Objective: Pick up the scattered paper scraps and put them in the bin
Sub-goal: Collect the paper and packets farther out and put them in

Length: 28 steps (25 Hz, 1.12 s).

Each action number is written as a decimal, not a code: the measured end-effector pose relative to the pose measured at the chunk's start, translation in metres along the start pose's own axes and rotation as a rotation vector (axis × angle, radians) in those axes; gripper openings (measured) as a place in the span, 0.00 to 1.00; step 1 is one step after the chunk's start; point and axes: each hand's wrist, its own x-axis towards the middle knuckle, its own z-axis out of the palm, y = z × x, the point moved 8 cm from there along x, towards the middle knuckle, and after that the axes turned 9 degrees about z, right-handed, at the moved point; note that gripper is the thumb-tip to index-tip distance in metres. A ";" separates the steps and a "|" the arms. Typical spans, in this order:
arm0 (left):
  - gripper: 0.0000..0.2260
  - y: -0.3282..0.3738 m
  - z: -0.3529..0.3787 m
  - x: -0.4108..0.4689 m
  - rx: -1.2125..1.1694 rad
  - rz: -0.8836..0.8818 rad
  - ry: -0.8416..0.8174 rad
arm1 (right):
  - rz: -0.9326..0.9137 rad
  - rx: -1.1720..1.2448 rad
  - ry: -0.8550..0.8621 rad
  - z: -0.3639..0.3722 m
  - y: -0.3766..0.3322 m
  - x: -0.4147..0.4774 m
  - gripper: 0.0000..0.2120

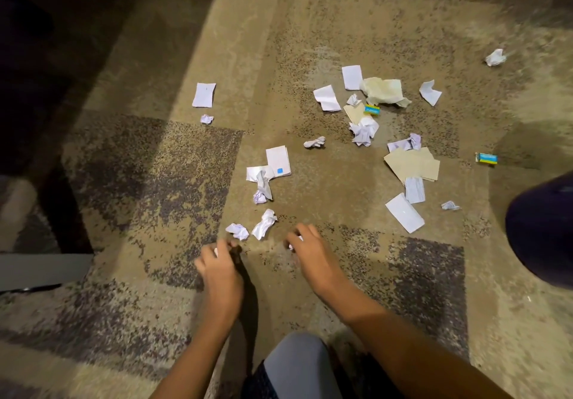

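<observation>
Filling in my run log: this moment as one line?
stage: picking up | left hand: pinches white scrap | right hand: grips paper bit | carpet: many loose scraps

Bare carpet lies open between paper scraps.

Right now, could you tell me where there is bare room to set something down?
Bare carpet lies between the white card and the tan sheets, and left of the lone flat slip. Crowded around the yellowed tissue.
</observation>
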 end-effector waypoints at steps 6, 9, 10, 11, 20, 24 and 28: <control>0.15 0.000 0.021 0.038 -0.091 -0.054 0.030 | 0.061 0.154 0.136 -0.033 0.018 0.055 0.19; 0.25 -0.002 0.033 0.040 0.039 -0.090 -0.057 | 0.088 0.153 0.219 -0.058 0.009 0.098 0.19; 0.24 -0.002 0.035 0.040 0.120 -0.073 -0.066 | 0.107 0.145 0.194 -0.059 0.006 0.112 0.21; 0.22 0.000 0.035 0.039 0.181 -0.042 -0.055 | 0.128 0.163 0.142 -0.056 0.004 0.127 0.25; 0.12 0.001 0.039 0.037 0.289 0.076 0.057 | -0.085 -0.050 -0.247 0.007 -0.042 0.159 0.33; 0.08 0.001 0.041 0.036 0.283 0.087 0.042 | -0.256 -0.075 -0.058 0.007 -0.049 0.128 0.16; 0.07 0.001 0.040 0.039 0.251 0.097 0.033 | -0.119 -0.070 0.070 -0.003 -0.015 0.117 0.13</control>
